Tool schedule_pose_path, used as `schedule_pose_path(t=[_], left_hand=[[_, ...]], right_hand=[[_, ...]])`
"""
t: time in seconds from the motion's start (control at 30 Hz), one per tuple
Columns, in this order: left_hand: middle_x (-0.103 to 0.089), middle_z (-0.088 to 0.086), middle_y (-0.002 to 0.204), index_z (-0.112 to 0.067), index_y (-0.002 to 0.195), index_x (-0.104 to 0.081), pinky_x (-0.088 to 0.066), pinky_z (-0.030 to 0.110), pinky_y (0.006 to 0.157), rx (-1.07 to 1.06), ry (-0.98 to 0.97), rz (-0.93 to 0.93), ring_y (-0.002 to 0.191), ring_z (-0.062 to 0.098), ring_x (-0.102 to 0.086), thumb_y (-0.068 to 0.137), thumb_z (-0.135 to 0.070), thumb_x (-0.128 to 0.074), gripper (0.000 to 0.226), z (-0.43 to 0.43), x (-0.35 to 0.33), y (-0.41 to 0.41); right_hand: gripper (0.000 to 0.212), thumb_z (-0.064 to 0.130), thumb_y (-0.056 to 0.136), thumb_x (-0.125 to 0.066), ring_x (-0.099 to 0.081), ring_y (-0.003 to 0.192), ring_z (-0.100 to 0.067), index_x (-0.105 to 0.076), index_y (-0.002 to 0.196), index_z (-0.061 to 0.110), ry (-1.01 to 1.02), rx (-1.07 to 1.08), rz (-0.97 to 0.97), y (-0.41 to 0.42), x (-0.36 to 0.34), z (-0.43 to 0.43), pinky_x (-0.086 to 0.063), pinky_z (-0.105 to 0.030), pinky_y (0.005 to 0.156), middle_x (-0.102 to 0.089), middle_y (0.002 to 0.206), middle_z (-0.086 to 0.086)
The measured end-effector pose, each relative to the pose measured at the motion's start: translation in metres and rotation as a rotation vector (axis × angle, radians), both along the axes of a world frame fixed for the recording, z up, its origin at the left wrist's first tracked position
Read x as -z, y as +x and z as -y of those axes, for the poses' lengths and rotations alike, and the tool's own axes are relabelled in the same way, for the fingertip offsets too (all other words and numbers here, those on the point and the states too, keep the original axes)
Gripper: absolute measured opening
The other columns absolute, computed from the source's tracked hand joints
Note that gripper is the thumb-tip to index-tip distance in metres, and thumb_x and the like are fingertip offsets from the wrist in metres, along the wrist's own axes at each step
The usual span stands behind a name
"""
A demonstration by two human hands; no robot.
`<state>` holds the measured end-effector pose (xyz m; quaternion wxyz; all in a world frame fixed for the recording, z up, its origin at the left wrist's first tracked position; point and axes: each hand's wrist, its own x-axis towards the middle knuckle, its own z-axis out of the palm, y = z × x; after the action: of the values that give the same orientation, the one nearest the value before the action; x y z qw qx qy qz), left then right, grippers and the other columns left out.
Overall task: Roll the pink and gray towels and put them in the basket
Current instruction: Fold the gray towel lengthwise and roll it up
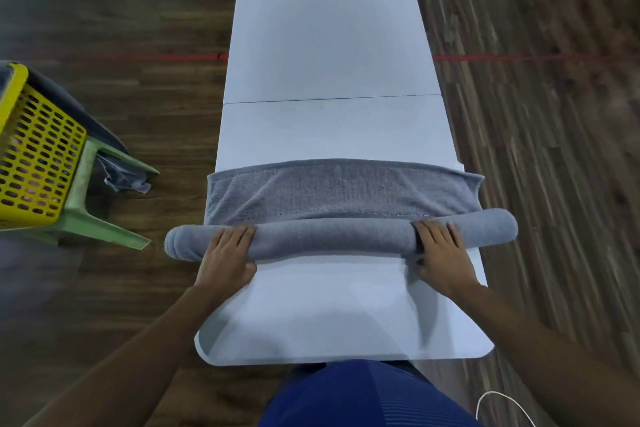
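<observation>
A gray towel lies across the white table, its near part wound into a long roll that overhangs both table sides. My left hand rests on the roll's left part, fingers laid over the top and thumb at the near side. My right hand rests on the roll's right part in the same way. A flat strip of towel extends beyond the roll. The yellow perforated basket stands at the far left on a green stool. No pink towel shows plainly.
The green stool holds the basket on the wooden floor left of the table. A dark cloth hangs behind the basket. A red line crosses the floor. A white cord lies near my right side.
</observation>
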<state>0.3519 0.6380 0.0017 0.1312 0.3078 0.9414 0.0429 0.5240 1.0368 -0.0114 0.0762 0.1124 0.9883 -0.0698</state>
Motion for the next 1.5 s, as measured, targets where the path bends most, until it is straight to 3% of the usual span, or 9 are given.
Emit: schedule_pose_path(t=[0.2, 0.43, 0.6, 0.77, 0.87, 1.0, 1.13, 1.33, 1.5], left_hand=[[-0.068, 0.003, 0.091, -0.021, 0.093, -0.063, -0.044, 0.043, 0.088, -0.097, 0.055, 0.126, 0.087, 0.025, -0.062, 0.071, -0.045, -0.04, 0.04, -0.002, -0.011, -0.007], [-0.061, 0.013, 0.12, -0.007, 0.123, -0.058, -0.042, 0.05, 0.099, -0.116, 0.174, -0.135, 0.108, 0.033, -0.058, 0.091, -0.04, -0.045, 0.048, -0.017, -0.001, 0.001], [-0.062, 0.013, 0.123, -0.009, 0.128, -0.056, -0.034, 0.05, 0.109, -0.034, -0.06, -0.05, 0.114, 0.032, -0.057, 0.071, -0.03, -0.076, 0.064, -0.017, 0.006, 0.002], [-0.071, 0.006, 0.095, -0.017, 0.103, -0.066, -0.046, 0.045, 0.091, -0.024, 0.036, 0.047, 0.088, 0.028, -0.064, 0.069, -0.051, -0.052, 0.05, -0.02, -0.01, -0.011], [-0.068, 0.023, 0.104, -0.003, 0.116, -0.063, -0.047, 0.054, 0.092, -0.164, 0.21, 0.175, 0.098, 0.041, -0.064, 0.069, -0.05, -0.05, 0.068, -0.019, -0.005, -0.026], [-0.064, 0.016, 0.114, -0.007, 0.123, -0.057, -0.047, 0.052, 0.096, -0.082, 0.187, -0.063, 0.101, 0.036, -0.062, 0.086, -0.038, -0.047, 0.05, -0.024, -0.002, -0.018], [-0.056, 0.011, 0.133, -0.015, 0.14, -0.042, -0.036, 0.052, 0.109, 0.07, -0.002, -0.036, 0.121, 0.031, -0.053, 0.076, -0.048, -0.07, 0.077, -0.01, 0.003, -0.017], [-0.051, 0.015, 0.129, -0.012, 0.129, -0.056, -0.043, 0.05, 0.096, -0.046, 0.036, 0.203, 0.116, 0.038, -0.047, 0.074, -0.033, -0.066, 0.06, -0.027, -0.013, -0.067], [-0.058, 0.017, 0.125, -0.01, 0.134, -0.051, -0.044, 0.049, 0.094, -0.069, 0.124, 0.069, 0.109, 0.036, -0.055, 0.089, -0.045, -0.043, 0.057, -0.041, -0.012, -0.091]], right_hand=[[0.049, 0.047, 0.07, -0.059, -0.06, 0.105, -0.023, -0.052, 0.114, 0.027, -0.12, 0.051, 0.22, -0.027, -0.021, -0.014, -0.034, -0.04, 0.097, -0.066, 0.108, 0.002], [0.047, 0.039, 0.075, -0.042, -0.054, 0.11, -0.03, -0.058, 0.113, 0.016, -0.033, 0.091, -0.105, -0.03, -0.016, -0.009, -0.033, -0.047, 0.101, -0.061, 0.115, -0.006], [0.061, 0.036, 0.07, -0.07, -0.051, 0.12, -0.027, -0.053, 0.126, 0.019, -0.026, 0.004, 0.027, -0.006, -0.005, -0.006, -0.02, -0.05, 0.113, -0.058, 0.124, -0.003], [0.047, 0.048, 0.069, -0.062, -0.058, 0.108, -0.022, -0.05, 0.11, 0.029, -0.171, 0.067, 0.24, -0.025, -0.02, -0.017, -0.032, -0.041, 0.099, -0.065, 0.111, 0.003], [0.052, 0.043, 0.069, -0.068, -0.05, 0.115, -0.026, -0.048, 0.114, 0.027, -0.239, 0.182, 0.198, -0.036, -0.024, -0.023, -0.03, -0.044, 0.1, -0.057, 0.119, 0.0], [0.037, 0.037, 0.08, -0.052, -0.054, 0.108, -0.029, -0.058, 0.111, 0.018, -0.081, 0.134, -0.176, -0.04, -0.022, -0.013, -0.032, -0.042, 0.099, -0.06, 0.113, -0.003], [0.073, 0.052, 0.071, -0.076, -0.049, 0.123, -0.027, -0.049, 0.132, 0.021, -0.065, -0.004, 0.013, -0.026, -0.011, -0.019, -0.024, -0.048, 0.112, -0.056, 0.132, -0.001], [0.054, 0.042, 0.082, -0.057, -0.039, 0.127, -0.025, -0.049, 0.133, 0.028, -0.123, 0.063, 0.205, -0.073, -0.023, -0.034, -0.022, -0.041, 0.108, -0.044, 0.138, 0.001], [0.049, 0.048, 0.089, -0.047, -0.042, 0.125, -0.027, -0.049, 0.132, 0.024, -0.073, 0.177, 0.075, -0.109, -0.029, -0.044, -0.022, -0.042, 0.108, -0.046, 0.136, -0.004]])
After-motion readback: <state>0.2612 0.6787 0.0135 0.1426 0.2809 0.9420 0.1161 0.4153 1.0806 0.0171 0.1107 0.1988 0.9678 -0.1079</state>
